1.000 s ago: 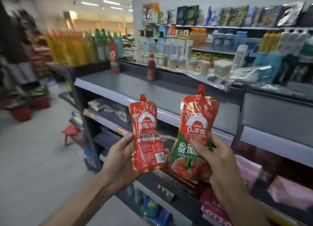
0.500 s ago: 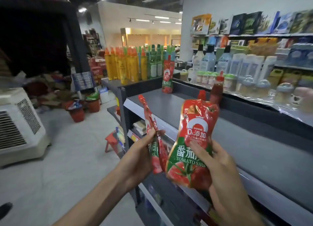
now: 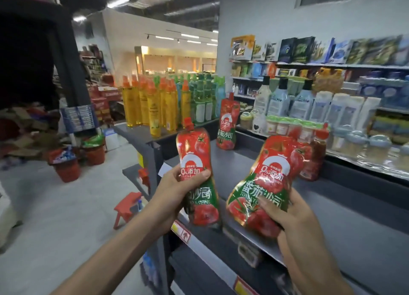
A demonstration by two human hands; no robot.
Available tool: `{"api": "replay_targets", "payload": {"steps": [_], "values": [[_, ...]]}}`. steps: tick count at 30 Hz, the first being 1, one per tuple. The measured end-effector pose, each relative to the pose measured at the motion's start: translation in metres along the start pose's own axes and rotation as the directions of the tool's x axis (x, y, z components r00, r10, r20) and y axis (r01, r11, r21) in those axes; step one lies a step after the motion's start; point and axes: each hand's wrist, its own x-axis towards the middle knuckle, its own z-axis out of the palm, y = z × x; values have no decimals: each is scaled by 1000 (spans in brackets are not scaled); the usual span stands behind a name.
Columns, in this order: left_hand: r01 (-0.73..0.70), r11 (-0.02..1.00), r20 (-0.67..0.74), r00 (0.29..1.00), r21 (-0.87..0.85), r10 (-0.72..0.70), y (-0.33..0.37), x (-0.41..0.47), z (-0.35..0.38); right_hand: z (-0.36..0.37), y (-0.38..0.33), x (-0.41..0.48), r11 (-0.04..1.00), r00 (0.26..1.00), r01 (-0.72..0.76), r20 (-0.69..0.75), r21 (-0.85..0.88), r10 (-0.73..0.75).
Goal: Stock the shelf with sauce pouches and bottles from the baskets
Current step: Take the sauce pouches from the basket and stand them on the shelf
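Both hands up in front of the grey shelf [image 3: 250, 162], one tomato sauce pouch each. Left hand [image 3: 177, 192] is closed around the middle of the left pouch [image 3: 197, 179]: thumb across the front label, fingers wrapped behind, spout cap up, pouch roughly upright. Right hand [image 3: 292, 217] grips the right pouch [image 3: 264, 186] by its lower half, fingertips on the printed tomato area, pouch leaning to the right with its top toward the shelf's back. The two held pouches are near each other but not touching, both held in the air above the shelf's front edge. Shelf surface is mostly bare; a third pouch [image 3: 228, 125] stands upright at the back-left corner against the raised rear lip. A red sauce bottle [image 3: 315, 155] stands at the back of the same shelf, just behind the top of the right pouch; its lower part is partly hidden. Behind the rear lip, the neighbouring shelf holds pale bottles and small jars, blurred. At the far end of the shelf, yellow bottles with orange caps [image 3: 152, 104] and green bottles [image 3: 203, 100] stand in rows. On the floor to the left: red baskets [image 3: 66, 168] with goods in them, and a small red stool [image 3: 127, 206] beside the shelving unit.
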Motion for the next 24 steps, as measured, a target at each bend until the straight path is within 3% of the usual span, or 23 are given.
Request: {"api": "replay_targets", "payload": {"steps": [4, 8, 14, 24], "values": [[50, 998, 140, 989, -27, -46, 2, 55, -38, 29, 15, 25, 996, 990, 70, -120, -49, -75], [-13, 999, 202, 979, 34, 6, 7, 94, -58, 40, 11, 56, 974, 950, 145, -251, -175, -186], [-56, 998, 270, 961, -5, 55, 21, 140, -52, 41, 5, 99, 912, 880, 134, -377, -388, -290], [-123, 992, 277, 954, 8, 116, 24, 186, -31, 0, 37, 122, 765, 871, 59, -341, -642, -354]]}}
